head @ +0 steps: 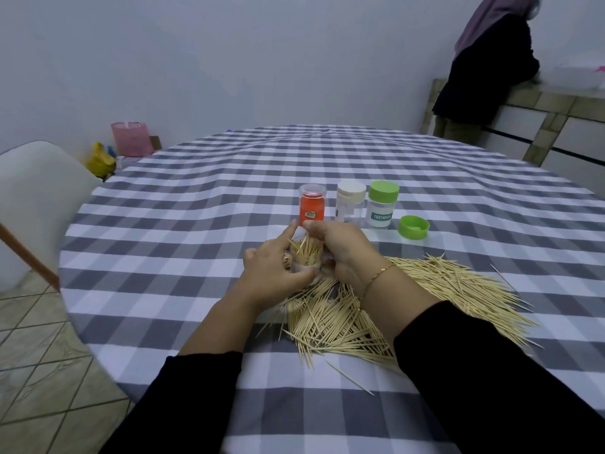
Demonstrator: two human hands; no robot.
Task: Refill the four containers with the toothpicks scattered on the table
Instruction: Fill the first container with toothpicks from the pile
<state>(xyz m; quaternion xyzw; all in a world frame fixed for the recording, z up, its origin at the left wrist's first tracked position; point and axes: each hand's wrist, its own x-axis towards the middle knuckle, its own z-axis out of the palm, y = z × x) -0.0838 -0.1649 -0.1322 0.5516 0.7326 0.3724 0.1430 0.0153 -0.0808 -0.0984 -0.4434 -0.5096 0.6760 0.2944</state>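
Both hands cup a clear open container [304, 258] of upright toothpicks: left hand [273, 273] curled around its side, right hand [340, 253] apparently pinching its rim. Loose toothpicks [409, 303] lie heaped beneath them on the checked table [196, 204]; three capped containers [350, 204] stand beyond.

I see a round table [203, 204] under a grey-and-white checked cloth. Toward its middle three containers stand in a row: a clear tube with an orange label [312, 204], a clear jar with a cream cap [350, 204] and a clear jar with a green cap [381, 206], with a loose green lid [413, 227] just to the right. Nearer me a wide heap of pale wooden toothpicks [425, 290] lies scattered on the cloth, and a small clear container of toothpicks [304, 257] stands at its left edge.
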